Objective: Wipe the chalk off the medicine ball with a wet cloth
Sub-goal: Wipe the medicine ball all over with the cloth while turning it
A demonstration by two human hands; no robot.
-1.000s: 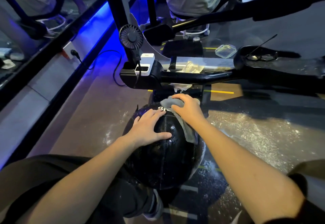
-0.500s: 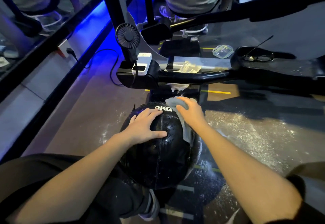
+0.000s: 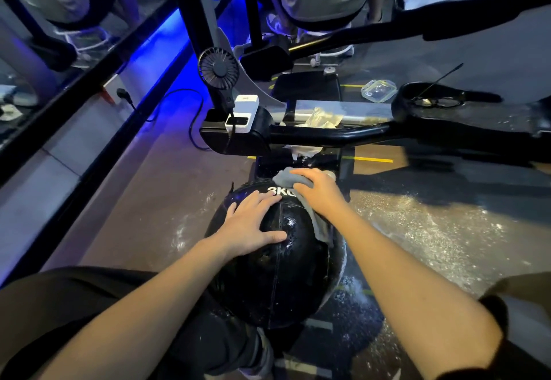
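While the left hand [image 3: 250, 224] steadies the glossy round ball [image 3: 277, 275], the right hand [image 3: 317, 193] presses a grey cloth [image 3: 287, 178].

A small fan [image 3: 218, 67] clips above a white power bank [image 3: 242, 112], glasses [image 3: 438, 101] rest right, clear tub [image 3: 378, 90] on floor.
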